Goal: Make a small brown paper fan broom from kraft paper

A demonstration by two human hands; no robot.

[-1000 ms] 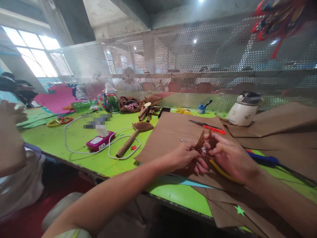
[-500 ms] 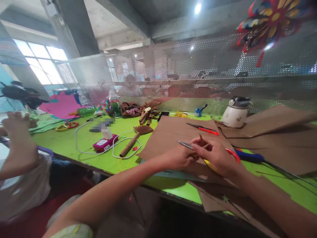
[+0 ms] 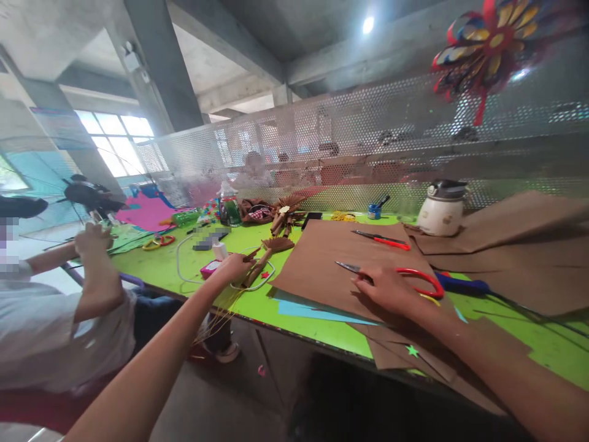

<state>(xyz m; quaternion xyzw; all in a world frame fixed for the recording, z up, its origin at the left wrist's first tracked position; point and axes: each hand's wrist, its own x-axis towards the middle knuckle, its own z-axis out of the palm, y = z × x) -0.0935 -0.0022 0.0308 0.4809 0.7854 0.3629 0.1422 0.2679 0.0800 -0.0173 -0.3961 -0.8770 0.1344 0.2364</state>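
Observation:
My left hand (image 3: 235,270) is stretched out over the left part of the table, fingers closed around a small brown paper piece (image 3: 251,253). Just beyond it lies a brown paper roll with a pleated fan top (image 3: 277,244). My right hand (image 3: 384,290) rests on a large brown paper sheet (image 3: 317,258) and grips scissors with red handles (image 3: 432,283). Their blades point left, out past the fingers. A second pair of red-handled scissors (image 3: 384,240) lies farther up the sheet.
Blue paper (image 3: 313,310) lies under the brown sheet. At the right are a blue-handled tool (image 3: 464,286), more brown paper (image 3: 519,270) and a white kettle (image 3: 440,215). A pink power strip (image 3: 208,268) with a white cable lies left. A co-worker's arm (image 3: 99,276) is at far left.
My left hand has moved away from my right hand, leftward to beside the fan-topped roll. My right hand has lowered onto the brown sheet with the scissors. The view has shifted slightly left.

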